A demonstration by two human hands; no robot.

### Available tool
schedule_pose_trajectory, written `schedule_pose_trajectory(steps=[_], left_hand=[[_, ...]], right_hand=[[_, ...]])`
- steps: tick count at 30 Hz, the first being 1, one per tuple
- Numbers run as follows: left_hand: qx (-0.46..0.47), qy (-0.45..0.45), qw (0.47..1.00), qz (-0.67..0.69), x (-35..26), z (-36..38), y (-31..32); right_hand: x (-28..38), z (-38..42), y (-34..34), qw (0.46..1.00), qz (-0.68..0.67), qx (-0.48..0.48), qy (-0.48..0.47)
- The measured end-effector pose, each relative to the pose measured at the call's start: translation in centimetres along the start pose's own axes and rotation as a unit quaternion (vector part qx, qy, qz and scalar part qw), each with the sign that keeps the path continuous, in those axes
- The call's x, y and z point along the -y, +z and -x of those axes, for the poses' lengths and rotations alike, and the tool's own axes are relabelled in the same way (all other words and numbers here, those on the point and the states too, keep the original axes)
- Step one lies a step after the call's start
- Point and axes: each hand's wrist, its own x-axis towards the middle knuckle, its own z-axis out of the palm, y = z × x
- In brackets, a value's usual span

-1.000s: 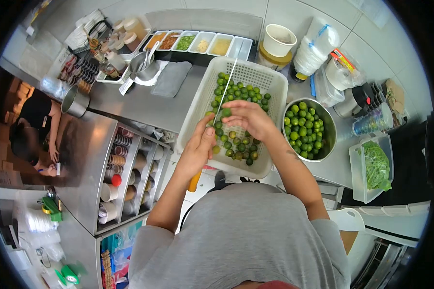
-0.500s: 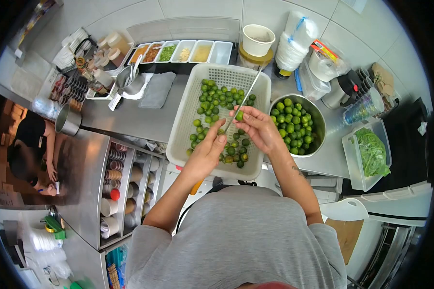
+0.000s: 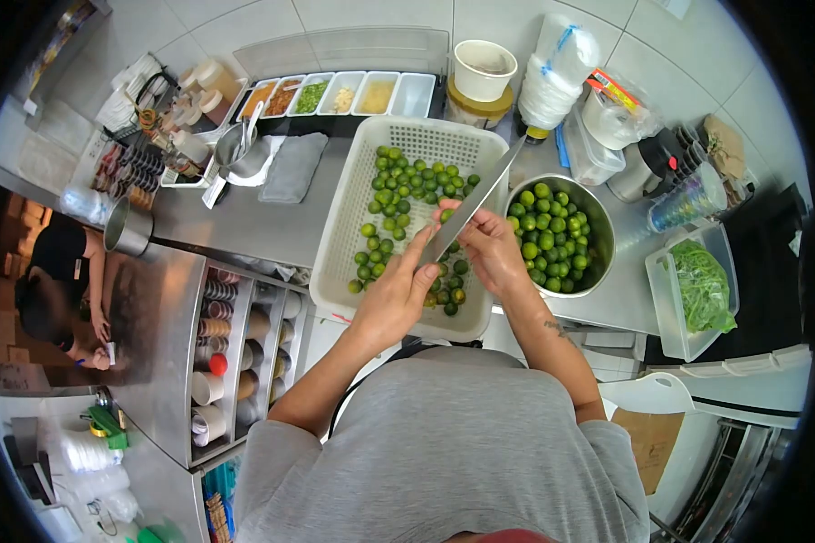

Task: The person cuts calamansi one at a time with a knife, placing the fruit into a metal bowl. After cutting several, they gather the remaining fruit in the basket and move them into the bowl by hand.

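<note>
My left hand is closed on a long knife over the white perforated basket. The broad blade slants up and right past the basket's edge; the handle is hidden. With its fingertips, my right hand pinches a green lime close against the blade. Several loose limes lie in the basket below both hands. Right of the basket, a round metal bowl is heaped with more limes.
Sauce trays line the back counter. A grey cloth and metal pot sit left of the basket. At right are a kettle and a tub of greens. Another person is at far left.
The knife has turned so that its broad face shows, and its tip has swung to the right. Its orange handle has gone out of sight. My left hand has moved slightly right.
</note>
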Motion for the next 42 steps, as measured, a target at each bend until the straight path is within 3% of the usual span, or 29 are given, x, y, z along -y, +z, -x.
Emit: schedule_pose_trajectory(steps=[7,10,12,14,15,16,17,18,20,23,25,30,33,36,39,41,42], left_hand=[[-0.016,-0.029,0.998,0.054,-0.6,-1.7,0.5],[0.026,-0.045,0.996,0.078,-1.0,-2.2,0.2],[0.094,-0.091,0.975,0.181,-1.2,-2.5,-0.3],[0.127,-0.100,0.948,0.276,-1.2,-2.4,-1.1],[0.127,-0.088,0.934,0.321,-1.1,-2.1,-1.6],[0.127,-0.078,0.919,0.366,-0.8,-1.8,-2.0],[0.111,-0.063,0.924,0.361,-0.2,-1.8,-2.5],[0.078,-0.068,0.935,0.339,0.0,-1.8,-2.9],[0.014,-0.078,0.953,0.293,0.4,-1.6,-3.7],[-0.020,-0.099,0.951,0.291,1.8,-1.3,-3.8],[-0.027,-0.099,0.952,0.290,2.0,-1.0,-3.8],[-0.050,-0.059,0.968,0.237,1.5,-0.2,-3.5],[-0.062,-0.064,0.967,0.239,2.1,0.5,-3.3],[-0.070,-0.097,0.963,0.240,2.2,1.2,-3.4],[-0.059,-0.113,0.961,0.246,2.6,1.4,-3.6],[-0.056,-0.108,0.954,0.273,2.6,1.4,-3.9],[-0.054,-0.105,0.950,0.288,2.6,1.4,-3.9]], right_hand=[[-0.2,1.2,1.0,0.998,0.043,0.014,0.031],[0.3,1.8,0.6,0.998,0.025,0.011,0.059],[1.1,2.1,0.1,0.998,0.012,0.011,0.054],[3.5,2.6,-0.4,0.986,0.161,-0.032,-0.007],[4.4,2.9,-1.0,0.970,0.234,-0.054,-0.035],[4.8,2.9,-2.5,0.921,0.371,-0.088,-0.083],[7.5,3.6,-1.4,0.843,0.518,-0.112,-0.090],[8.0,3.8,-2.5,0.696,0.683,-0.088,-0.203],[7.6,3.6,-2.8,0.655,0.722,-0.107,-0.194],[5.2,0.4,-0.8,0.734,0.647,0.009,-0.205],[1.7,-3.2,0.6,0.778,0.611,0.081,-0.122],[-6.1,-9.7,2.4,0.668,0.729,0.129,-0.069],[-7.5,-10.1,1.5,0.605,0.763,0.160,-0.164],[-7.1,-9.0,1.6,0.620,0.750,0.152,-0.173],[-6.0,-9.2,2.2,0.752,0.647,0.121,-0.025],[-4.9,-9.5,1.7,0.926,0.349,0.110,0.090],[-3.7,-9.2,1.9,0.968,0.181,0.100,0.145]])
